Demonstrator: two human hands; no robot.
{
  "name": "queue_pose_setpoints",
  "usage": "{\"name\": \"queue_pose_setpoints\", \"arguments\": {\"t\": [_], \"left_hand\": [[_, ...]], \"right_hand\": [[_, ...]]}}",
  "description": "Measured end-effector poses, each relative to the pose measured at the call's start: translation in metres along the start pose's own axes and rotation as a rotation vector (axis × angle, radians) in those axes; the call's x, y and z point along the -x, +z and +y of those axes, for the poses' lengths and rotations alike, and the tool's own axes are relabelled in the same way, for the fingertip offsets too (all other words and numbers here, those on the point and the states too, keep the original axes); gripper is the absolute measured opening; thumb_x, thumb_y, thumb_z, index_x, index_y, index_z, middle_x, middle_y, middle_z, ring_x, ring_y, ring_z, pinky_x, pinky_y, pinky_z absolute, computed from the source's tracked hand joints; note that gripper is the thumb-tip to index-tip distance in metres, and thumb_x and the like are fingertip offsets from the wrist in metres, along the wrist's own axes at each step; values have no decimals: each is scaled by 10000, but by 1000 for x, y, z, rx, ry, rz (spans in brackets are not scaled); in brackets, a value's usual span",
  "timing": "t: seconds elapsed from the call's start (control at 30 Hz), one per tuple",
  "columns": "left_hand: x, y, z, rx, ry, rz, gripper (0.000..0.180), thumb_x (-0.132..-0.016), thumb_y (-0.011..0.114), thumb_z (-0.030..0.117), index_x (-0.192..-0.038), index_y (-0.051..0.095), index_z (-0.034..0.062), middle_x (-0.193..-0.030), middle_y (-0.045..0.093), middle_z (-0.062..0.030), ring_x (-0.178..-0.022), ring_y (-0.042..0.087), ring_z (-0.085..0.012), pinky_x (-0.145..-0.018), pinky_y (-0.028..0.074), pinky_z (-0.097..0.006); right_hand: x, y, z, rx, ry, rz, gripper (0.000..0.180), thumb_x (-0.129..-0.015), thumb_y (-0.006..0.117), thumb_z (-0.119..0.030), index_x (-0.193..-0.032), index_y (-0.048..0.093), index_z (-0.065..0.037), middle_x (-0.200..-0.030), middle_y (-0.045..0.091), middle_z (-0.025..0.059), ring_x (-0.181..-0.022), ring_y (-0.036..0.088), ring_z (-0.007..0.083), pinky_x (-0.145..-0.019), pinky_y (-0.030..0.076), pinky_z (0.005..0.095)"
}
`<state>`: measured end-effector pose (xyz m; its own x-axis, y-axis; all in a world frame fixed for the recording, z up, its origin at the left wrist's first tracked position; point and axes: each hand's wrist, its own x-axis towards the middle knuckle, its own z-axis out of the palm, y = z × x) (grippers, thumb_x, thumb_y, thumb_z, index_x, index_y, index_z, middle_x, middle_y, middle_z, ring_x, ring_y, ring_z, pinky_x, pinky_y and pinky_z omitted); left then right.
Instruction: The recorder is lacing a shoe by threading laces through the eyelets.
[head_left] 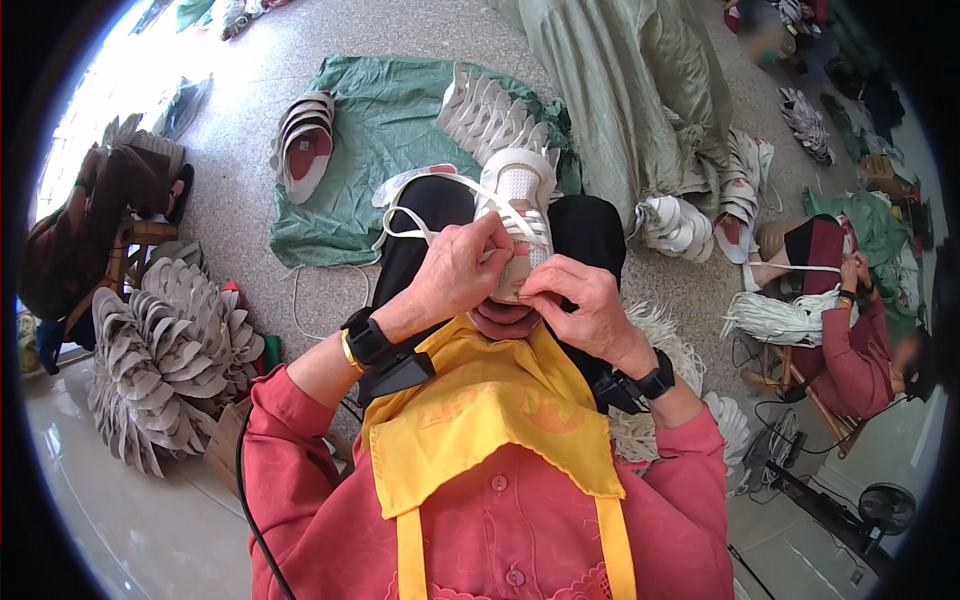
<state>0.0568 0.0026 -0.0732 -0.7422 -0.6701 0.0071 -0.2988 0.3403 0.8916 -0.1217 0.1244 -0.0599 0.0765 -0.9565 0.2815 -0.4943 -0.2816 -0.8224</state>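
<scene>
A white and beige shoe rests between my knees, its toe pointing away from me and its pinkish-red inside showing at the near end. White shoelace crosses its upper, and a long slack loop hangs out over my left knee. My left hand pinches the lace at the left side of the lacing, fingertips close together. On the right, my right hand has thumb and forefinger pinched at the shoe's near right edge by the eyelets. Any lace end between those fingers is too small to make out.
A green sheet on the floor carries nested shoes and a row of white uppers. Grey shoe pieces are heaped at left. White lace bundles lie near a seated person at right. A large sack stands ahead.
</scene>
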Motion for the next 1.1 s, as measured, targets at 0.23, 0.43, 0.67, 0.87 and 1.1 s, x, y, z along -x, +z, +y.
{"name": "queue_pose_setpoints", "arguments": {"t": [0.23,0.43,0.67,0.87,1.1], "left_hand": [[1,0,0,-72,-1,62,188,-892,736,106,-855,594,-12,-616,614,-109,-541,579,-158,-540,461,-325],[1,-2,5,-109,-94,35,156,-843,704,141,-856,621,9,-718,686,-191,-701,696,-389,-636,542,-452],[1,-2,4,-60,-92,36,161,-839,702,134,-857,619,-2,-739,691,-197,-723,698,-391,-643,541,-460],[1,-23,5,-3,-40,-45,164,-897,700,102,-885,583,-12,-696,605,-70,-631,580,-136,-608,487,-309],[-2,-67,-1,163,-74,-140,95,-927,660,63,-922,593,-4,-832,595,-35,-856,599,-97,-772,538,-315]], "right_hand": [[-8,-15,-9,-30,125,13,137,-844,728,17,-963,678,-29,-889,643,106,-747,680,279,-651,551,339],[-25,-11,4,333,29,25,97,-862,714,-4,-945,665,-12,-901,606,117,-775,655,304,-667,535,384],[-35,-10,8,529,59,-161,121,-887,686,-32,-949,590,10,-931,564,152,-829,643,364,-710,523,455],[-29,-20,5,472,31,-182,130,-903,652,-19,-953,545,34,-957,545,188,-809,611,395,-699,524,442],[-2,-62,9,-439,497,-94,183,-1049,600,-167,-1072,571,12,-1078,640,73,-854,671,112,-697,547,251]]}}
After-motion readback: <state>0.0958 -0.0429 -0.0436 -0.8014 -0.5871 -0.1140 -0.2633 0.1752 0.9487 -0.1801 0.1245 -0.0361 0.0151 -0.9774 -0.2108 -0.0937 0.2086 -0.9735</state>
